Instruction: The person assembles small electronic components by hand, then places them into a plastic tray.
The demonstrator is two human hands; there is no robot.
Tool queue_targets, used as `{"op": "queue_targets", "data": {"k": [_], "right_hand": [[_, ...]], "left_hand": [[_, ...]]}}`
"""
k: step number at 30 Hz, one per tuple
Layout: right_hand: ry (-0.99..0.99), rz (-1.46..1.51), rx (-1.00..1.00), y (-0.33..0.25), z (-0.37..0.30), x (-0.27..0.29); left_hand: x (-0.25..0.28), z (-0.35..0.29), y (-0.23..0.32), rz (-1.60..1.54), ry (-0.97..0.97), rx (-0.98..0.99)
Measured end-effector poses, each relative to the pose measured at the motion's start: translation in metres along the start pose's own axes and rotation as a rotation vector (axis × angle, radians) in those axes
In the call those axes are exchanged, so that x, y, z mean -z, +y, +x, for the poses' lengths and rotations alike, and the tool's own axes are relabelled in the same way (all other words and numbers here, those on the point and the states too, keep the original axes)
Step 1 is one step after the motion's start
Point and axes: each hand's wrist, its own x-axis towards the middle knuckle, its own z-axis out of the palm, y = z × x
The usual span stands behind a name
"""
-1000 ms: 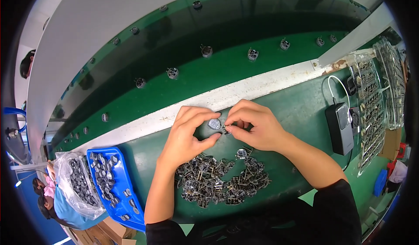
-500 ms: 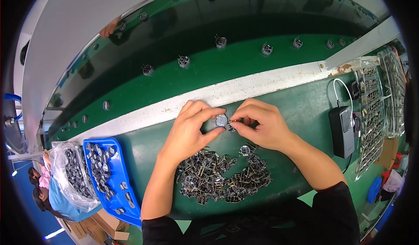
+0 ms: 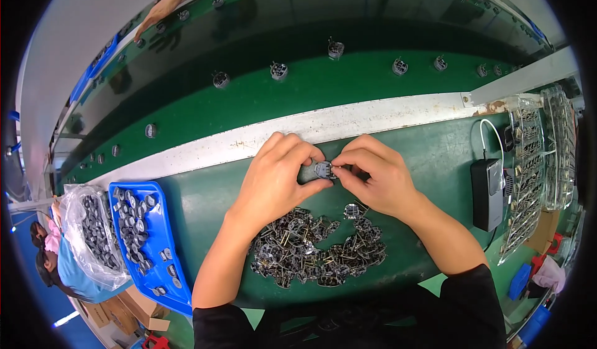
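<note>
Between the thumb and fingers of my left hand (image 3: 277, 175) is a small round grey housing (image 3: 323, 170), held on its left side. My right hand (image 3: 375, 173) pinches at the housing's right edge, where a small electronic part sits against it, largely hidden by the fingertips. Both hands are closed and meet above the green mat (image 3: 211, 209). Just below them lies a loose pile of small electronic parts with metal pins (image 3: 298, 249). One such part (image 3: 353, 211) rests apart, at the pile's upper right.
A blue tray (image 3: 166, 225) of grey housings stands left, beside a clear bag (image 3: 93, 240) of more. Beyond the white rail (image 3: 273, 136), round assemblies (image 3: 278, 70) sit on a green belt. A black device (image 3: 488, 193) with a white cable and clear part trays (image 3: 522, 175) are right.
My right hand has brought the small electronic part up against the housing, which now shows inner detail. At the far upper left, another person's hand and forearm reach farther into view.
</note>
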Motion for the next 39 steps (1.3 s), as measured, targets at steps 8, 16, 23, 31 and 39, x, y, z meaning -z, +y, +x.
{"op": "queue_targets", "data": {"k": [8,16,23,31,39], "right_hand": [[-0.004,-0.130,0.048,-0.003,0.002,-0.007],[-0.008,-0.245,0.074,-0.006,0.002,-0.010],[0.013,-0.152,-0.107,-0.008,0.002,-0.010],[-0.291,0.234,-0.294,-0.002,0.010,0.032],[-0.720,-0.013,0.135,-0.005,0.011,0.037]], "left_hand": [[-0.006,-0.001,0.002,0.035,0.077,-0.022],[-0.008,-0.001,0.002,0.049,0.097,-0.027],[-0.001,-0.005,-0.004,-0.123,0.031,-0.112],[0.007,-0.007,-0.006,-0.049,0.010,-0.171],[0.065,0.017,-0.068,0.189,0.609,0.370]]}}
